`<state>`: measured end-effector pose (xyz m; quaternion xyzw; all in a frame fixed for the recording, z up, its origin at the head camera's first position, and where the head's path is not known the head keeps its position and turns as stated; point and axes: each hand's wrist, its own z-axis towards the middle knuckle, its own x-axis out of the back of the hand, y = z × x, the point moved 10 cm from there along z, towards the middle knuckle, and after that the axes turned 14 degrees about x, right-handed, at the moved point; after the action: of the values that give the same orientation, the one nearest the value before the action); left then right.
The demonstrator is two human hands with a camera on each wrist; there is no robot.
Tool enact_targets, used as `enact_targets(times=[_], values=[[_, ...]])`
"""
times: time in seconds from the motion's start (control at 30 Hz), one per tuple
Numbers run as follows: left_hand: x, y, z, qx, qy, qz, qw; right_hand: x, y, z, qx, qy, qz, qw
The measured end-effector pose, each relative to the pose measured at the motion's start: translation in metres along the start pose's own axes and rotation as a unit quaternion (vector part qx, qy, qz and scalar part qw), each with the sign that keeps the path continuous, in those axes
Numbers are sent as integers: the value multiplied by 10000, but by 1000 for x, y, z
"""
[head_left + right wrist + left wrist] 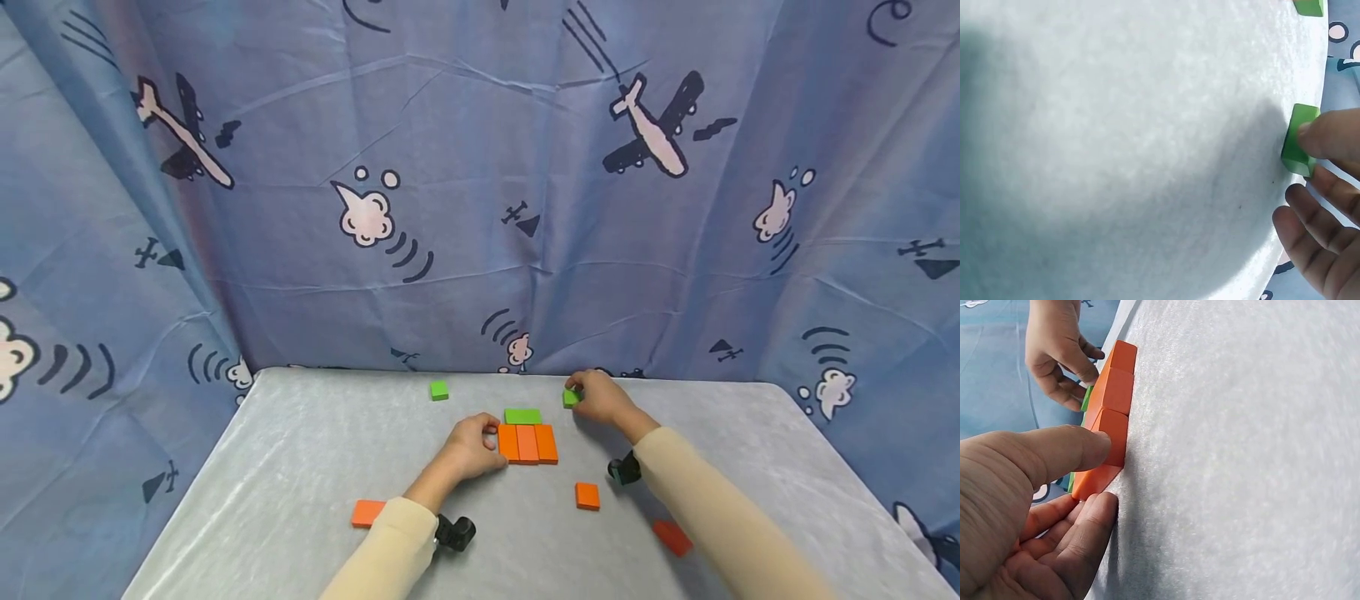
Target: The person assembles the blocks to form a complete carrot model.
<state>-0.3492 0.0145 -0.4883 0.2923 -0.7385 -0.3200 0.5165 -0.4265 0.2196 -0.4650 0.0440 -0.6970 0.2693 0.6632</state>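
A: What is in the person's grip?
B: The right hand pinches a small green block near the far edge of the table, thumb on one side, index finger on the other. Whether the block rests on the cloth or is just off it, I cannot tell.

A: And the left hand?
B: Its grip is clamped on the left orange block of a row, thumb on the near face, fingers curled at the left end. A coral block sits in the middle and a right orange block ends the row, sides touching.

A: What surrounds them?
B: A long green block lies directly behind the row, between the two hands. Another green block lies farther left, near the back edge. A small orange square lies nearer the person, right of the row.

A: Does anything stand in the way?
B: The left sleeve covers one end of a loose coral block. A red block lies right against the outline of the right sleeve. Each wrist carries a black camera. Behind the table hangs a blue curtain printed with airplanes.
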Motion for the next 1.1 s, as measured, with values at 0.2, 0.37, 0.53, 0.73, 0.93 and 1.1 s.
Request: enact_targets(times=[0.2, 0.37, 0.53, 0.73, 0.93, 1.1], values=[[-1, -1, 1, 27, 19, 44, 10000, 0, -2, 0, 87, 27, 60, 9999], [0, 1, 0, -86, 85, 92, 9999, 1, -15, 2, 373, 195, 269, 9988], [1, 3, 0, -167, 162, 152, 9996, -3, -28, 6, 525, 170, 536, 9970], [-1, 0, 2, -37, 83, 156, 9998, -6, -38, 10, 548, 149, 587, 9967], [-2, -2, 3, 39, 59, 182, 9998, -12, -42, 14, 545, 99, 634, 9964], [-1, -1, 3, 58, 63, 194, 9998, -16, -42, 17, 488, 25, 577, 9971]])
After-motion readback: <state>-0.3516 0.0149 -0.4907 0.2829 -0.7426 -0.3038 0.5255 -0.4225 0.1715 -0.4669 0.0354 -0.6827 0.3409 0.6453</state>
